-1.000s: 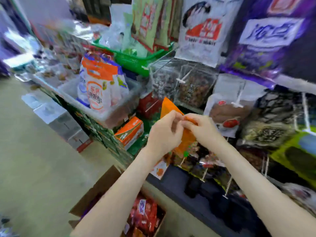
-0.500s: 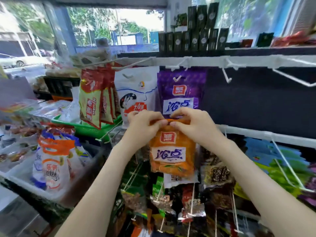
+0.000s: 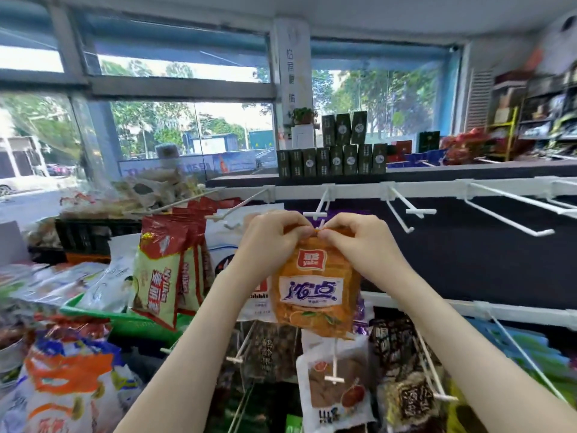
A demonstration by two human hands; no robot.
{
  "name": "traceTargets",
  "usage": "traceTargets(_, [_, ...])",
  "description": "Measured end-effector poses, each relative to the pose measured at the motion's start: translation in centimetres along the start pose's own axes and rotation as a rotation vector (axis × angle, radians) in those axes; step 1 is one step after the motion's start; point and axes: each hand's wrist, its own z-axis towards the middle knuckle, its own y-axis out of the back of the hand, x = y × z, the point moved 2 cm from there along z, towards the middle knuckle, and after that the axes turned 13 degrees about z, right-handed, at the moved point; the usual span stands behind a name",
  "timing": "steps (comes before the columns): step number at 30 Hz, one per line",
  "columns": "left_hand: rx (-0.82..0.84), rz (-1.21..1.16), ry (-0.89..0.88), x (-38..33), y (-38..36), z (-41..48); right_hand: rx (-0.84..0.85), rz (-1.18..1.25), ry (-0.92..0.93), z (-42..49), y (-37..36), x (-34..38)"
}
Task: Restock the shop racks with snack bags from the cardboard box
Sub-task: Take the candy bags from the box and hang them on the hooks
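Both hands are raised to the top rail [image 3: 437, 190] of the rack, holding the orange snack bag [image 3: 315, 292] between them. The left hand [image 3: 274, 242] pinches the left part of the bag's top edge and the right hand [image 3: 359, 242] pinches the right part. Their fingertips almost meet in the middle, just under the T-shaped tip of a white peg hook [image 3: 318, 212]. The bag hangs upright below the hands with its label facing out, in front of the packets on the lower row. The cardboard box is out of view.

The fingers cover the hang hole, so it is unclear whether the hole has reached the hook. That is where I think the risk lies. The tip carries a crossbar, so the hole probably has to be turned or angled over it. If the hands let go before it is properly threaded, the bag would likely drop onto the lower hooks or fall behind them. Pulling hard against the crossbar could tear the thin top seal (a torn hole leaves a bag that cannot be hung).

Something purple shows behind the hands. If that peg is already full, forcing the bag on could leave it perched at the tip, where it may slide off. The white bag [image 3: 224, 235] on the next hook is close to the left wrist and could easily be knocked.
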Motion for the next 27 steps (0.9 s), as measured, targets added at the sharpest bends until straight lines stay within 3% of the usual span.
traceTargets(6, [0.028, -0.071, -0.043, 0.3, 0.0, -0.1, 0.042, 0.086, -0.003, -0.5, 0.4, 0.2])
traceTargets(13, [-0.104, -0.060, -0.048, 0.5, -0.2, 0.5, 0.014, 0.102, -0.032, 0.8, 0.3, 0.7])
traceTargets(19, [-0.037, -0.009, 0.009, 0.6, -1.5, 1.0, 0.001, 0.043, -0.085, 1.1, 0.0, -0.6])
traceTargets(27, [-0.289, 0.464, 0.035, 0.4, -3.8, 2.2, -0.118, -0.110, -0.144, 2.7, -0.5, -3.0])
